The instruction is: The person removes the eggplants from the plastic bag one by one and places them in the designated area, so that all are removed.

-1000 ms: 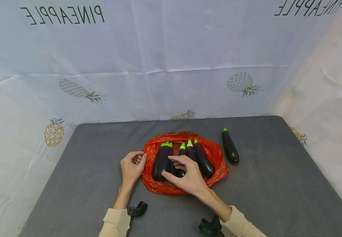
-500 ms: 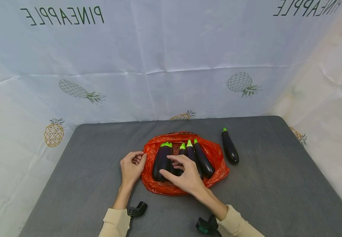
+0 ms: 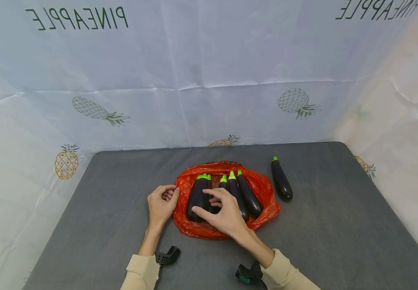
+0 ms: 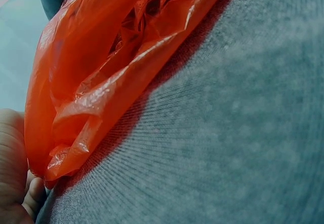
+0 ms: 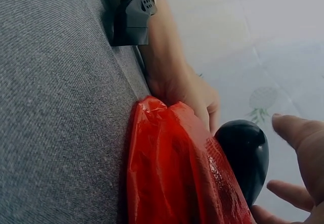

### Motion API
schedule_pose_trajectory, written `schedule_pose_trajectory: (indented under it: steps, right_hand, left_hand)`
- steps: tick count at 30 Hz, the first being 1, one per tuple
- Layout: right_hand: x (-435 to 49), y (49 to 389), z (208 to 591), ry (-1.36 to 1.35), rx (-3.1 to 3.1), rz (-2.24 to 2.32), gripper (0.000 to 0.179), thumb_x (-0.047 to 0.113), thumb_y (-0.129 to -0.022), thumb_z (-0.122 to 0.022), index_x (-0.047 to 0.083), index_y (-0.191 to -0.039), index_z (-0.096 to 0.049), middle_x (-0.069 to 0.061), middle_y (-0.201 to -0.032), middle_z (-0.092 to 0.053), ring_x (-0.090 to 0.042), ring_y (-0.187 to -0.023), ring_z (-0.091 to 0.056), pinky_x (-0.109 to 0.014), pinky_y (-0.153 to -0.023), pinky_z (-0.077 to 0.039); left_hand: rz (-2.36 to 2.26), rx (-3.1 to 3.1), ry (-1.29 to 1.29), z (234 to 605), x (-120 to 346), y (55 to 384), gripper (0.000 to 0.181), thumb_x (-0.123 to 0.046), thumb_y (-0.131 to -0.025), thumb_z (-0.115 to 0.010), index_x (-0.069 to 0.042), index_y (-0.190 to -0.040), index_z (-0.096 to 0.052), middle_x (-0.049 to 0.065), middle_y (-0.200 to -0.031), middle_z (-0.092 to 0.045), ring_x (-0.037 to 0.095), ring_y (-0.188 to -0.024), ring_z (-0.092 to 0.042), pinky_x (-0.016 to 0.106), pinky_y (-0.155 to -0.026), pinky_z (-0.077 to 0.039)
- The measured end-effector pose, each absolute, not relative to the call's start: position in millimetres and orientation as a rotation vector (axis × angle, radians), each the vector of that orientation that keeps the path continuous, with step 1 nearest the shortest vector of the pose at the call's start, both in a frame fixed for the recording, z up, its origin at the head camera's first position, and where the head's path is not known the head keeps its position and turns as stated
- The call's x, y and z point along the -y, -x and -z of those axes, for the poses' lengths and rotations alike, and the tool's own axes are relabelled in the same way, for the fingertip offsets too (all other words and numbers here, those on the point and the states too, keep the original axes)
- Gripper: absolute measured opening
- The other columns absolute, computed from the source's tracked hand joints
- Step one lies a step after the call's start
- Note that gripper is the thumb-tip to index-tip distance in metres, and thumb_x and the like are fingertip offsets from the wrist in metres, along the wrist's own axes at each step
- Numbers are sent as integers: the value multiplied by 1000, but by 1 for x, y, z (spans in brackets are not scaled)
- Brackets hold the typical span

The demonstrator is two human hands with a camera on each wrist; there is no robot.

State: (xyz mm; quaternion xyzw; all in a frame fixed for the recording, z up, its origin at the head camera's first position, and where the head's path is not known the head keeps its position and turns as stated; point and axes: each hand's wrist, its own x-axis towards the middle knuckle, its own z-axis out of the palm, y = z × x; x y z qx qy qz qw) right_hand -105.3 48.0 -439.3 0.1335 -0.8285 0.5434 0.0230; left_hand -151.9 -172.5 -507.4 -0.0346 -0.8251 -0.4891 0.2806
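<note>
A red plastic bag (image 3: 206, 230) lies spread on the table with its mouth wide, showing several dark purple eggplants (image 3: 196, 198) with green stem ends. At the bag's left edge my left hand (image 3: 161, 206) pinches the plastic between thumb and fingers; the left wrist view shows the gathered red film (image 4: 86, 107) there. Over the eggplants is my right hand (image 3: 227, 213), thumb and fingers spread apart and hiding part of the middle ones. In the right wrist view, the rounded end of one eggplant (image 5: 245, 155) shows beside the spread fingers, above the bag's rim.
One loose eggplant (image 3: 281, 180) lies on the grey table (image 3: 339, 225) just right of the bag. A white curtain (image 3: 209, 56) printed with pineapples hangs behind the table and along both sides. Black wrist devices (image 3: 168, 255) sit on both forearms.
My right hand has drifted slightly left over the eggplants, its thumb further across the left ones. The left hand, the bag and the loose eggplant stay where they were.
</note>
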Motion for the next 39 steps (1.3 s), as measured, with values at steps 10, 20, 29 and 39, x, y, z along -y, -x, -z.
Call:
schedule_pose_trajectory:
  steps: [10, 20, 29, 39]
  right_hand:
    - [-50, 105, 440, -459, 2618, -1675, 57, 31, -81, -87, 14, -132, -70, -9, -124, -67, -22, -103, -71, -36, -91, -60]
    - [-50, 106, 442, -557, 2614, -1672, 60, 32, -81, -87, 14, -135, -68, -8, -132, -70, -22, -110, -71, -34, -92, -60]
    - [-47, 106, 444, -556, 2567, -1721, 58, 24, -82, -86, 12, -135, -68, -12, -129, -69, -24, -106, -72, -29, -89, -60]
    - [-44, 105, 446, -510, 2504, -1823, 57, 19, -81, -86, 14, -135, -68, -12, -130, -67, -26, -108, -67, -29, -87, -61]
  left_hand:
    - [1341, 2194, 97, 509, 173, 153, 5, -6, -85, -81, -3, -84, -78, 9, -69, -68, 5, -58, -58, 8, -54, -46]
    - [1324, 2212, 88, 507, 172, 151, 5, -3, -83, -81, -1, -83, -76, 10, -69, -67, -1, -58, -54, 8, -54, -45]
    - [1333, 2213, 74, 509, 173, 153, 5, -3, -82, -81, -2, -83, -77, 10, -69, -67, 0, -58, -55, 8, -54, -45]
    - [1324, 2209, 92, 509, 173, 153, 5, -4, -83, -81, -2, -84, -77, 9, -69, -67, 0, -58, -55, 9, -54, -45]
